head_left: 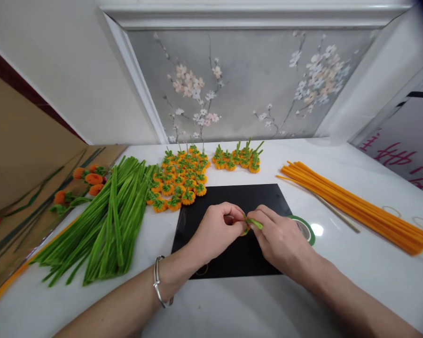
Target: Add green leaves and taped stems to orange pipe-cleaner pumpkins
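Observation:
Over a black mat (211,263) my two hands meet around a small orange and green pipe-cleaner piece (245,230). My left hand (220,230) pinches it from the left, its orange part mostly hidden by the fingers. Thumb and fingers of my right hand (278,234) are closed on the green stem (255,223) at its top. A silver bangle (157,281) circles the left wrist. Partly behind the right hand lies a roll of green tape (312,231).
Several orange and green pieces (178,178) stand behind the mat, with a second group (238,157) to their right. Green pipe cleaners (116,220) lie at left, orange ones (356,204) at right. Orange flowers (93,178) rest at far left.

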`<act>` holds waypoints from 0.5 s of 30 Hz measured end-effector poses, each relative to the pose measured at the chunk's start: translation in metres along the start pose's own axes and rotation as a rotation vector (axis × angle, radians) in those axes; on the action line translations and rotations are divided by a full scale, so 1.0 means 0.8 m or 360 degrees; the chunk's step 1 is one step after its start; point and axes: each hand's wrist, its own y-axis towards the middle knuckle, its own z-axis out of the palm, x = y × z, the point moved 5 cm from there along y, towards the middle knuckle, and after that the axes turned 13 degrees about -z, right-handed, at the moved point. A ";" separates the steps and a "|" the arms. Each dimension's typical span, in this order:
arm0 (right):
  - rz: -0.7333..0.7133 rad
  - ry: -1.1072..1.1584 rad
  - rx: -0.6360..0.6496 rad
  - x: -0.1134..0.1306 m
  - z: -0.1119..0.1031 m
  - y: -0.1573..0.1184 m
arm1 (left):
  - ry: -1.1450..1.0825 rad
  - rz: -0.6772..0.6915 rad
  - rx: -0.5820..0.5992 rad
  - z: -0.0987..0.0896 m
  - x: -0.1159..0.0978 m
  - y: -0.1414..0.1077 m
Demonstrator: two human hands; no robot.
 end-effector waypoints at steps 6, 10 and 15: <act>0.0043 0.0078 -0.0041 -0.005 -0.002 0.000 | 0.0060 0.0187 -0.0036 0.000 -0.007 -0.003; 0.0097 0.0238 -0.0084 -0.010 -0.008 -0.001 | -0.0270 -0.0139 0.0297 0.001 -0.009 -0.005; 0.0075 0.0414 -0.0146 -0.012 -0.011 0.001 | -0.0487 -0.0291 0.0423 -0.005 -0.012 -0.003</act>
